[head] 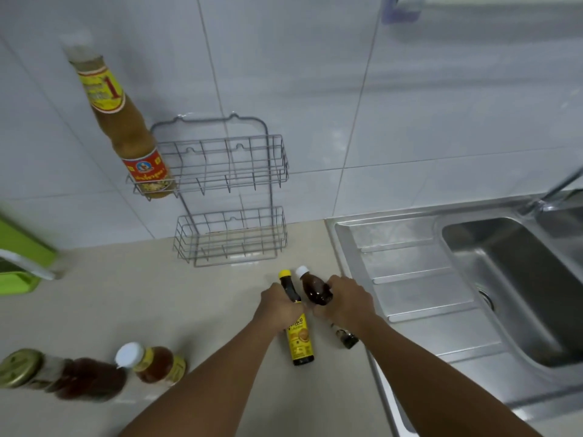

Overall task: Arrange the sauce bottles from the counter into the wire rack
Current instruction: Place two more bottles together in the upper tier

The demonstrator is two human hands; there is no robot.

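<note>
A two-tier wire rack [220, 190] hangs on the tiled wall above the counter. A tall tan sauce bottle [126, 130] with red and yellow labels stands in the left end of its upper basket. My left hand [279, 305] grips a dark bottle with a yellow cap and yellow label [299, 337] standing on the counter. My right hand [347, 301] grips a brown bottle with a white cap [314, 288] right beside it. At the lower left stand a white-capped reddish bottle [154, 364] and a dark bottle with a gold lid [63, 375].
A steel sink [492, 279] with a drainboard lies to the right, its tap [555, 187] at the far right. A green container [19, 260] sits at the left edge. The rack's lower basket [230, 238] holds nothing.
</note>
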